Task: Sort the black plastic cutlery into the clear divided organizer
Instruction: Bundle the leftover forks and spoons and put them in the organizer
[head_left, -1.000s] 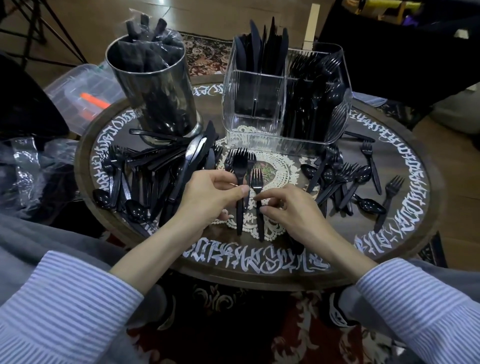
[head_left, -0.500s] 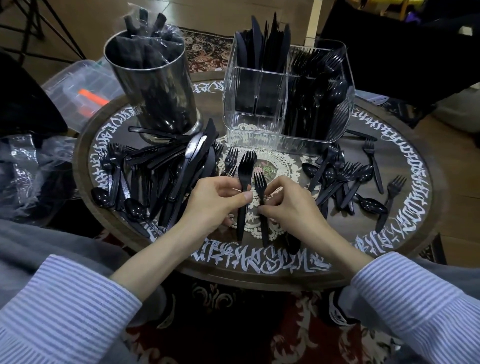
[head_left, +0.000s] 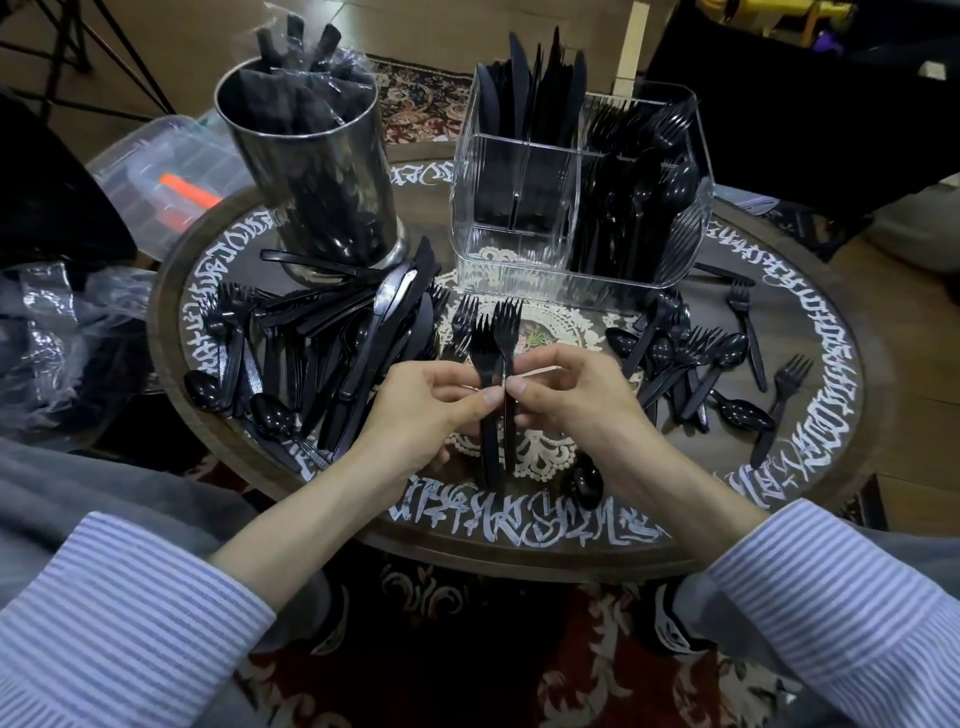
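Two forks (head_left: 494, 358), side by side, tines up: my left fingers (head_left: 480, 402) and right fingers (head_left: 519, 387) pinch their handles over the counter (head_left: 810, 364), organizer (head_left: 519, 208) just beyond.

A round dark wooden table (head_left: 852, 395) fills the middle, its rim ringed with white calligraphic lettering (head_left: 519, 512) and a pale lace-patterned medallion (head_left: 550, 325) at its centre, beneath the grip. Below the table's near edge lies a dark red rug (head_left: 467, 670) with cream floral scrolls. Beyond the far edge a second patterned rug (head_left: 421, 98) lies on brown wood flooring (head_left: 171, 31). Far left of the grip sit a translucent plastic storage box (head_left: 166, 171) and crumpled clear plastic wrap (head_left: 57, 332). Thin black stand legs (head_left: 88, 36) rise at the upper left. Dark furniture (head_left: 810, 104) occupies the upper right. Light is dim and even.
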